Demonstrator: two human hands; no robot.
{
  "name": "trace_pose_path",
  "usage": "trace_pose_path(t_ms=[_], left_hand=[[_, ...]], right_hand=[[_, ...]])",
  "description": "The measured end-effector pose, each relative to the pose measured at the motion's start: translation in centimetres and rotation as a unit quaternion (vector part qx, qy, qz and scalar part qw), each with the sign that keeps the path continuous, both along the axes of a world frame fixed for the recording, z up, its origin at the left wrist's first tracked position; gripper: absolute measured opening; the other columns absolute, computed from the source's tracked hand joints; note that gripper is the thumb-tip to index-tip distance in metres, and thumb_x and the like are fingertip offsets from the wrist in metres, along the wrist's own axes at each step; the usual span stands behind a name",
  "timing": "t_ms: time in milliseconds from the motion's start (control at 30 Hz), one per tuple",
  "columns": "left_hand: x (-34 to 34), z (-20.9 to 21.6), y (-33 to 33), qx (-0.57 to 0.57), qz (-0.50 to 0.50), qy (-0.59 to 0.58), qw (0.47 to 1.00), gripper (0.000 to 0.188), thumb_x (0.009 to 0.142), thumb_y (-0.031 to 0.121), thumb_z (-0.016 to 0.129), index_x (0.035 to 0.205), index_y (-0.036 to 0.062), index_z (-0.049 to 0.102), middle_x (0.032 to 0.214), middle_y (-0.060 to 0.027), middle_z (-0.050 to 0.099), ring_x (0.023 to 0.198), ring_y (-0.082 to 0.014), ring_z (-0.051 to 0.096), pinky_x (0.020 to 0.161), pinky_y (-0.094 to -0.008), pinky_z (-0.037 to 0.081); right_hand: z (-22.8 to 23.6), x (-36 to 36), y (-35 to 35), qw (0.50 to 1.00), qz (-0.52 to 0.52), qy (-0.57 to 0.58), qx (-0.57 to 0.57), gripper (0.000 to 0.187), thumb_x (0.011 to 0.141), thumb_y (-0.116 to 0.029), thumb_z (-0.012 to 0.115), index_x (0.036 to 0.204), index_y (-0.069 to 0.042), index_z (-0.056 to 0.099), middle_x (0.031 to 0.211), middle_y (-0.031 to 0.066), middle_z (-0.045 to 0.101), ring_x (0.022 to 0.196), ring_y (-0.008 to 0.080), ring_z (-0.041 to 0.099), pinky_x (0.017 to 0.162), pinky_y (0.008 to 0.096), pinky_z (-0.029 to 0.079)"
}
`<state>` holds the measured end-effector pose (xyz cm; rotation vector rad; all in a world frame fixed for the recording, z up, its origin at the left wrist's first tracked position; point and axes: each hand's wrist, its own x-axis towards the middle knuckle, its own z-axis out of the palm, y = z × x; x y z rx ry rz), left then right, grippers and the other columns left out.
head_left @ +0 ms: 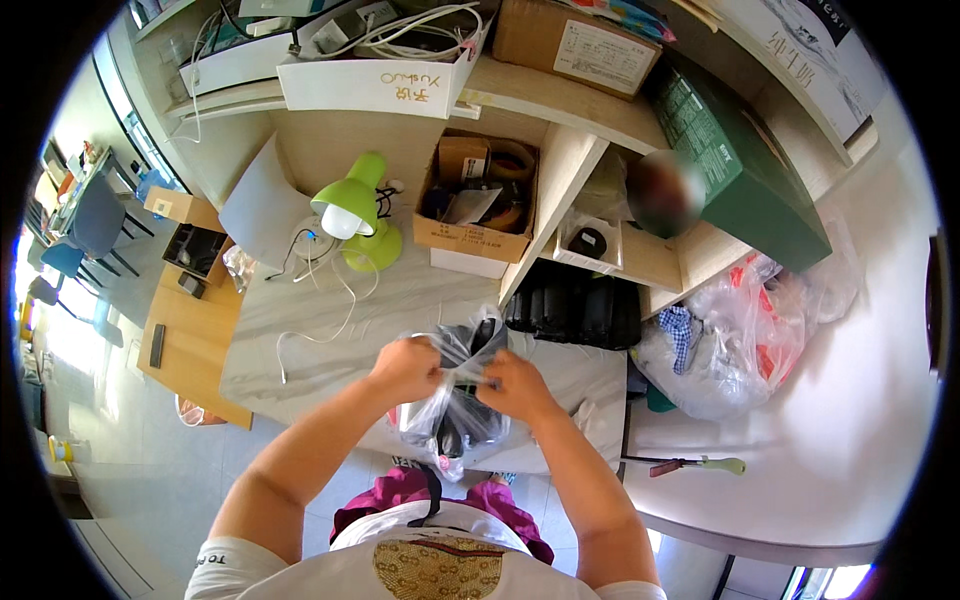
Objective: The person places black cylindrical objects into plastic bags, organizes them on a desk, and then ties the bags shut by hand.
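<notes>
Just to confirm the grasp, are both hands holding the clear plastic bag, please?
Yes, the left hand and right hand each pinch the clear plastic bag near its top.

Green desk lamp (352,205) with white cord on grey desk (300,340), open cardboard box (475,200) of oddments beside it, green carton (745,165) on shelf, bulging plastic bags (745,330) at right, blue chair (95,225) far left

Brown labelled carton (575,42) on shelf, open cardboard box (473,222) beside lamp, green box (740,160) right
</notes>
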<state>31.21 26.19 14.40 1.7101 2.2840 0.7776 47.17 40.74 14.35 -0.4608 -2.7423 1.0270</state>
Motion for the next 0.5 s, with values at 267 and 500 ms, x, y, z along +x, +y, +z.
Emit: trace_pose_path(t_ms=[267,500], left_hand=[[0.1,-6.2,-1.4,0.117,0.101,-0.020,0.988,0.012,0.072,0.015,0.064,0.079,0.0081,0.057,0.076,-0.0089,0.057,0.062,-0.0317,0.058,0.053,-0.0406,0.048],[-1.7,-2.3,2.2,0.083,-0.077,0.080,0.990,0.018,0.068,0.016,0.064,0.082,0.0114,0.053,0.080,-0.0058,0.053,0.068,-0.0257,0.059,0.052,-0.0379,0.049]], right_hand=[[-3.0,0.9,-2.1,0.967,-0.083,0.115,-0.211,0.021,0.067,-0.019,0.070,0.067,-0.001,0.060,0.080,0.0075,0.052,0.067,0.0188,0.053,0.058,0.0297,0.043],[-1.4,-2.2,-4.4,0.971,-0.111,0.143,-0.155,0.028,0.076,-0.024,0.070,0.068,0.001,0.059,0.076,0.0104,0.053,0.062,0.0182,0.051,0.054,0.0288,0.041]])
